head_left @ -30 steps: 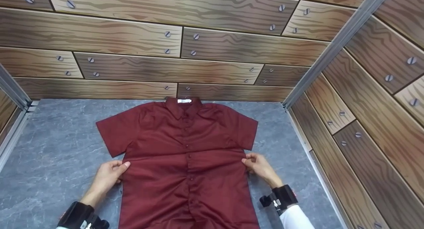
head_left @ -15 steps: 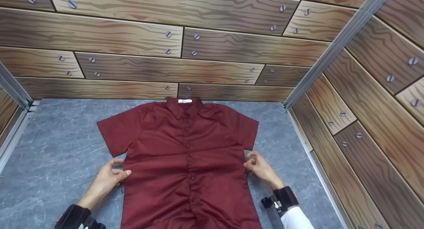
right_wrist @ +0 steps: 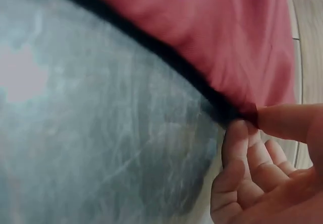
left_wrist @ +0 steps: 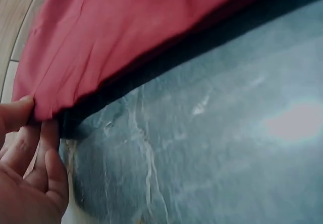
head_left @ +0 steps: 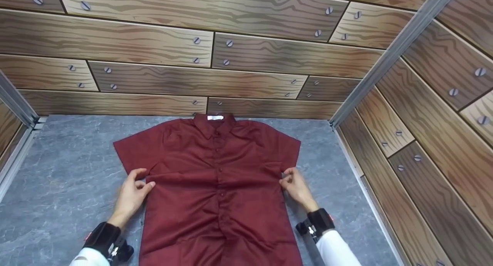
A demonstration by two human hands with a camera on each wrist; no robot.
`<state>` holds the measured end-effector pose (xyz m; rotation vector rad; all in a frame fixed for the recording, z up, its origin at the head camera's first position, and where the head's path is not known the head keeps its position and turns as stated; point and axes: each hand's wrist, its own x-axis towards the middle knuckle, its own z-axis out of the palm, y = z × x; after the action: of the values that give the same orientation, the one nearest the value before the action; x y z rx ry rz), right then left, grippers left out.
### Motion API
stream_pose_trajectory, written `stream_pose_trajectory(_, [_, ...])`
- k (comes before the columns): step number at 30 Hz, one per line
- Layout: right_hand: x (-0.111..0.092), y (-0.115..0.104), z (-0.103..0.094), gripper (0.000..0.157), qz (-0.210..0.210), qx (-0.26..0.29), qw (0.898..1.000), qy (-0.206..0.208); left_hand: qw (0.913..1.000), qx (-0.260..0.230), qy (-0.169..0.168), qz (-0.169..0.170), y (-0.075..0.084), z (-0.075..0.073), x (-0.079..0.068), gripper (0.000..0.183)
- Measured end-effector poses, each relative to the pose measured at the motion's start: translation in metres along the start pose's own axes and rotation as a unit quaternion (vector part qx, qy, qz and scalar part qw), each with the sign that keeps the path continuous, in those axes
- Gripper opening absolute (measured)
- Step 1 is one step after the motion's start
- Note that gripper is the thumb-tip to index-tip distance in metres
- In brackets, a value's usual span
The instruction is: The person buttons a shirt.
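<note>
A dark red short-sleeved button shirt [head_left: 185, 204] lies front up, collar at the far side, its lower end cut off by the head view. My left hand [head_left: 131, 193] pinches its left side edge just below the sleeve; in the left wrist view, the thumb lies over the cloth and fingers sit beneath. Opposite, my right hand [head_left: 296, 185] pinches the other side edge below the right sleeve, as the right wrist view confirms. Creases run across the chest between both hands. In the wrist views the cloth looks brighter red, with a dark shadow along its edge.
The shirt is spread on a grey marbled tabletop [head_left: 69, 173]. A wood-print wall [head_left: 154, 77] rises right behind the collar, and another side wall [head_left: 385, 162] stands at the right. Metal posts mark the corners. Black wrist cameras are strapped to both wrists.
Both hands have moved up toward the sleeves, and the shirt's middle has shifted toward the collar with them, bunching folds across the chest. Collar and shoulders stay put.
</note>
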<state>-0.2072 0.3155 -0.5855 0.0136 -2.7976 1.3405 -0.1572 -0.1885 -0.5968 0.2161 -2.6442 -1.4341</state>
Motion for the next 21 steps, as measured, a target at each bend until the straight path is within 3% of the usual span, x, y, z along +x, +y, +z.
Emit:
stream_pose_trajectory(2, [0.001, -0.004, 0.005, 0.028, -0.069, -0.08, 0.994, 0.04, 0.9968, 0.03, 0.048, 0.057, 0.0, 0.006, 0.001, 0.049])
stream_pose_trajectory(3, [0.001, -0.006, 0.007, 0.03, -0.113, -0.126, 0.984, 0.06, 0.9913, 0.051, 0.071, 0.098, 0.0, 0.01, 0.002, 0.048])
stream_pose_trajectory(5, [0.001, -0.013, 0.012, 0.037, -0.199, -0.218, 0.952, 0.086, 0.9725, 0.095, 0.098, 0.189, 0.001, 0.015, 0.004, 0.049])
stream_pose_trajectory(7, [0.0, -0.018, 0.018, 0.048, -0.252, -0.283, 0.923, 0.069, 0.9495, 0.142, 0.084, 0.267, 0.003, 0.021, 0.005, 0.051])
stream_pose_trajectory(9, [-0.002, -0.022, 0.023, 0.058, -0.249, -0.327, 0.912, 0.009, 0.9359, 0.179, 0.026, 0.303, 0.005, 0.026, 0.004, 0.057])
stream_pose_trajectory(11, [0.0, -0.025, 0.028, 0.068, -0.207, -0.357, 0.909, -0.053, 0.932, 0.208, -0.044, 0.294, 0.008, 0.028, 0.005, 0.067])
stream_pose_trajectory(14, [0.003, -0.026, 0.032, 0.079, -0.136, -0.379, 0.908, -0.118, 0.9314, 0.246, -0.117, 0.241, 0.008, 0.031, 0.007, 0.085])
stream_pose_trajectory(17, [0.003, -0.026, 0.031, 0.089, -0.098, -0.388, 0.901, -0.166, 0.9278, 0.27, -0.154, 0.207, 0.005, 0.031, 0.007, 0.103])
stream_pose_trajectory(21, [0.004, -0.027, 0.025, 0.102, -0.087, -0.389, 0.893, -0.209, 0.9196, 0.29, -0.189, 0.187, 0.004, 0.028, 0.006, 0.117])
